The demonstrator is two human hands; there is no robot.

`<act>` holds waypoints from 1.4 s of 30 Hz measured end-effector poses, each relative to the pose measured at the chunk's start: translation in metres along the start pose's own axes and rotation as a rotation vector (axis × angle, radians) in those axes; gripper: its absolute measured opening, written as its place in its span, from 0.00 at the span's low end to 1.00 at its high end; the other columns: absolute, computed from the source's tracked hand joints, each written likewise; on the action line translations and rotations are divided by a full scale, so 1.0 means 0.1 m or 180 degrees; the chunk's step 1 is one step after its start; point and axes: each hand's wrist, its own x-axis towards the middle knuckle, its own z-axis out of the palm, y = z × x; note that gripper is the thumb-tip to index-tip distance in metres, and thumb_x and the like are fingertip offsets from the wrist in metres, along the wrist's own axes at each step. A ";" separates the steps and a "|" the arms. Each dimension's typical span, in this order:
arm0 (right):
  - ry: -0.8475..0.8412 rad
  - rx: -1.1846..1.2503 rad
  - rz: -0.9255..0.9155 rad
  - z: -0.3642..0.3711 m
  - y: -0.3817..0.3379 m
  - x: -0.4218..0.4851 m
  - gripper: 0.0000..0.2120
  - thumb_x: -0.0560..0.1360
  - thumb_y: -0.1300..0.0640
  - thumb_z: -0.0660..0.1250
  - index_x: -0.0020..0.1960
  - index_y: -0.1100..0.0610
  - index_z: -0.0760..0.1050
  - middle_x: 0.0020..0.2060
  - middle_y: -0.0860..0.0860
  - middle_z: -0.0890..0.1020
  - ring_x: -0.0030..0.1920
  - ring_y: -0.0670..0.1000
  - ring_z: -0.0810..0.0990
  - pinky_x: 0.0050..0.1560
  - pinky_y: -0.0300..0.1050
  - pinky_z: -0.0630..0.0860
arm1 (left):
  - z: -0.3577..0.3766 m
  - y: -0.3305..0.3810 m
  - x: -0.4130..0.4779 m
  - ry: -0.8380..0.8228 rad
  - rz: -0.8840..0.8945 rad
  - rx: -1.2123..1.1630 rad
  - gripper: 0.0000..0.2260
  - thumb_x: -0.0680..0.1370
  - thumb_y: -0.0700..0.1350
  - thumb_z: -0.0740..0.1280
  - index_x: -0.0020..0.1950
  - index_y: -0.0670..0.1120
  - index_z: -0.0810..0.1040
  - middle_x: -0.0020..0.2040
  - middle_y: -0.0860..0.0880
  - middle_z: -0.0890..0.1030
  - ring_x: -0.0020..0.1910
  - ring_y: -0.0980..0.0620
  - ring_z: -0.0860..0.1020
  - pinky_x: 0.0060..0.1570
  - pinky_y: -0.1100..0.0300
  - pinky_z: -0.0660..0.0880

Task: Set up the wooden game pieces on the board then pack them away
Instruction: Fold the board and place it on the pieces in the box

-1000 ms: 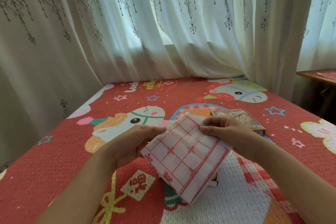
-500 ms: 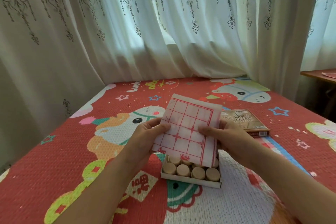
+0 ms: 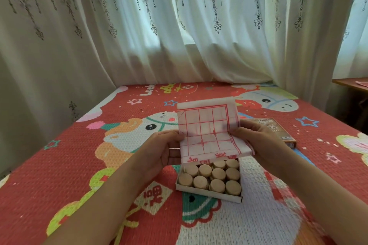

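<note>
Board [image 3: 207,127], one, pinched by left hand [image 3: 159,146], right hand [image 3: 262,141].

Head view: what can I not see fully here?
In the head view:
wooden pieces: far rows hidden under the folded board sheet.
folded board sheet: inner grid hidden by its folds.
box lid: partly behind the right hand; print too small.
desk: cut off by the right edge.

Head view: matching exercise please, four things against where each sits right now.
Things: 1 board sheet; 2 wooden pieces; 3 tray; 4 brown lid.
States: A flat on the mat beyond the right hand; B pinched by left hand and right hand, half unfolded; C packed in rows inside the tray; D open on the mat, below the sheet.
Pairs: 1-B; 2-C; 3-D; 4-A.
</note>
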 end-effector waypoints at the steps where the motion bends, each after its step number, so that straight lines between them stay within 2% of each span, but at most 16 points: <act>1: 0.0010 -0.0002 0.0007 0.00 0.00 0.00 0.12 0.72 0.64 0.69 0.55 0.61 0.81 0.49 0.59 0.85 0.42 0.53 0.85 0.38 0.42 0.82 | -0.01 0.01 0.00 -0.0029 0.0006 -0.0084 0.13 0.80 0.39 0.60 0.60 0.39 0.80 0.54 0.36 0.83 0.42 0.44 0.84 0.40 0.55 0.82; 4: 0.0030 0.0083 0.0031 -0.01 0.00 0.01 0.07 0.75 0.65 0.66 0.50 0.61 0.82 0.46 0.58 0.86 0.38 0.53 0.85 0.35 0.41 0.82 | -0.01 0.02 -0.02 -0.0140 0.0027 -0.0327 0.13 0.79 0.37 0.59 0.55 0.42 0.83 0.51 0.38 0.84 0.40 0.45 0.84 0.41 0.55 0.81; 6: -0.0003 0.0075 0.0001 -0.01 -0.01 0.00 0.07 0.76 0.65 0.65 0.48 0.61 0.82 0.43 0.58 0.85 0.37 0.52 0.83 0.34 0.41 0.81 | -0.01 0.02 -0.03 -0.0212 0.0001 -0.0465 0.14 0.79 0.36 0.57 0.50 0.43 0.84 0.45 0.40 0.84 0.35 0.48 0.82 0.34 0.59 0.80; 9: -0.0134 -0.0041 -0.0110 -0.02 -0.03 -0.02 0.14 0.78 0.63 0.58 0.42 0.60 0.82 0.40 0.57 0.82 0.38 0.53 0.80 0.33 0.39 0.79 | -0.02 0.02 -0.04 -0.0292 -0.0004 -0.0544 0.13 0.76 0.38 0.58 0.49 0.40 0.82 0.43 0.40 0.83 0.36 0.46 0.81 0.34 0.58 0.80; 11: -0.0180 -0.0037 -0.0188 -0.01 -0.04 -0.03 0.18 0.78 0.61 0.54 0.38 0.60 0.81 0.39 0.56 0.81 0.37 0.53 0.77 0.32 0.41 0.77 | -0.02 0.03 -0.05 -0.0344 0.0045 -0.0469 0.10 0.73 0.42 0.61 0.43 0.41 0.82 0.43 0.39 0.83 0.38 0.43 0.82 0.38 0.54 0.80; 13: -0.0258 -0.0187 -0.0301 0.01 -0.03 -0.03 0.19 0.79 0.58 0.55 0.37 0.59 0.80 0.37 0.54 0.80 0.36 0.53 0.75 0.33 0.44 0.73 | -0.01 0.03 -0.06 -0.0408 0.0129 -0.0220 0.08 0.73 0.45 0.65 0.39 0.44 0.80 0.40 0.42 0.83 0.35 0.45 0.81 0.34 0.56 0.80; 16: -0.0303 -0.0698 -0.0469 0.04 -0.01 -0.06 0.13 0.78 0.60 0.61 0.38 0.58 0.80 0.37 0.52 0.80 0.34 0.51 0.73 0.30 0.40 0.69 | 0.02 0.02 -0.06 -0.0511 0.0160 0.0033 0.04 0.73 0.46 0.70 0.44 0.47 0.81 0.45 0.42 0.81 0.37 0.47 0.80 0.34 0.57 0.80; 20: -0.0388 -0.0715 -0.0540 0.08 -0.02 -0.08 0.10 0.76 0.68 0.63 0.46 0.57 0.80 0.42 0.53 0.80 0.38 0.50 0.75 0.34 0.40 0.73 | 0.01 0.04 -0.08 -0.0816 -0.0084 0.0507 0.17 0.73 0.42 0.72 0.62 0.47 0.80 0.59 0.38 0.81 0.51 0.41 0.79 0.43 0.56 0.81; 24: -0.0482 -0.0801 -0.0552 0.09 0.00 -0.09 0.11 0.76 0.68 0.64 0.53 0.57 0.80 0.42 0.54 0.80 0.41 0.53 0.75 0.38 0.44 0.72 | 0.06 0.11 -0.13 -0.0982 -0.0181 0.0587 0.16 0.72 0.43 0.72 0.60 0.43 0.82 0.55 0.42 0.83 0.47 0.48 0.82 0.44 0.60 0.81; 26: -0.0501 -0.0671 -0.0589 0.10 -0.01 -0.10 0.12 0.76 0.68 0.64 0.55 0.57 0.80 0.41 0.54 0.80 0.41 0.54 0.75 0.39 0.46 0.71 | 0.09 0.12 -0.14 -0.1063 -0.0169 0.0624 0.14 0.73 0.43 0.72 0.57 0.41 0.83 0.53 0.41 0.83 0.45 0.48 0.81 0.44 0.60 0.80; 28: -0.0422 -0.0505 -0.0560 0.12 -0.02 -0.10 0.12 0.76 0.67 0.64 0.56 0.56 0.80 0.40 0.51 0.81 0.38 0.51 0.77 0.38 0.44 0.73 | 0.13 0.12 -0.16 -0.1064 -0.0107 0.0625 0.12 0.72 0.42 0.73 0.55 0.42 0.84 0.52 0.41 0.83 0.45 0.47 0.81 0.44 0.59 0.79; 31: -0.0169 -0.0401 -0.0475 0.12 -0.02 -0.08 0.12 0.76 0.58 0.67 0.59 0.55 0.78 0.42 0.50 0.82 0.38 0.46 0.80 0.36 0.40 0.77 | 0.18 0.11 -0.16 -0.0882 0.0168 0.0636 0.07 0.73 0.41 0.74 0.50 0.44 0.85 0.50 0.42 0.83 0.44 0.47 0.80 0.42 0.59 0.77; 34: -0.0175 -0.0134 -0.0266 0.14 0.00 -0.03 0.23 0.70 0.43 0.69 0.59 0.55 0.77 0.45 0.54 0.82 0.40 0.50 0.81 0.39 0.43 0.80 | 0.20 0.08 -0.13 -0.0455 0.0373 0.0386 0.06 0.74 0.40 0.71 0.49 0.43 0.85 0.49 0.41 0.84 0.43 0.49 0.82 0.40 0.60 0.81; 36: -0.0376 -0.0067 -0.0128 0.15 0.01 -0.03 0.28 0.66 0.38 0.71 0.57 0.56 0.77 0.43 0.54 0.82 0.37 0.50 0.79 0.34 0.40 0.77 | 0.20 0.05 -0.10 -0.0146 0.0468 0.0218 0.06 0.74 0.38 0.70 0.50 0.41 0.83 0.48 0.42 0.85 0.42 0.49 0.83 0.40 0.59 0.81; 38: -0.0461 -0.0393 -0.0190 0.17 0.01 -0.07 0.27 0.65 0.41 0.75 0.56 0.59 0.78 0.41 0.53 0.80 0.33 0.47 0.75 0.28 0.37 0.70 | 0.21 0.02 -0.07 0.0063 0.0636 0.0171 0.07 0.75 0.38 0.70 0.52 0.40 0.82 0.49 0.41 0.85 0.44 0.47 0.84 0.43 0.57 0.82; 42: -0.0056 -0.0872 -0.0603 0.21 0.02 -0.13 0.09 0.72 0.57 0.72 0.49 0.60 0.80 0.30 0.49 0.77 0.28 0.45 0.69 0.28 0.35 0.66 | 0.23 0.00 -0.07 0.0216 0.0943 0.0182 0.09 0.75 0.40 0.71 0.54 0.39 0.81 0.50 0.41 0.85 0.49 0.44 0.84 0.50 0.54 0.81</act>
